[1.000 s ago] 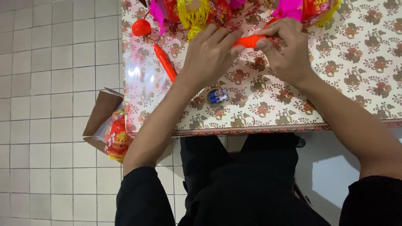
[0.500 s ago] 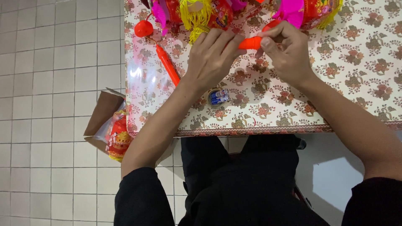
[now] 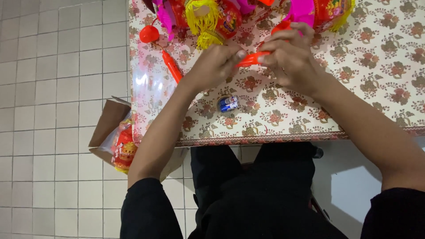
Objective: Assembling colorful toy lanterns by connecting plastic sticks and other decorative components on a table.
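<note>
Both hands pinch one orange plastic stick (image 3: 251,59) above the floral surface (image 3: 376,88): left hand (image 3: 217,66) clamped on its near end, right hand (image 3: 290,59) hiding the far end. The red and yellow lanterns (image 3: 221,17) are cut off at the top edge. One small blue-and-white roll (image 3: 228,104) lies nearby; a second orange stick (image 3: 171,66) lies left.

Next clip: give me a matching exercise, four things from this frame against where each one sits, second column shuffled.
Things:
1. orange stick
2. small blue-and-white roll
3. cardboard box
4. red ball-shaped piece

Places:
A. on the tiled floor beside the table
B. held between left hand and right hand
C. near the table's far left corner
D. on the tablecloth below the hands

Pairs: 1-B, 2-D, 3-A, 4-C
</note>
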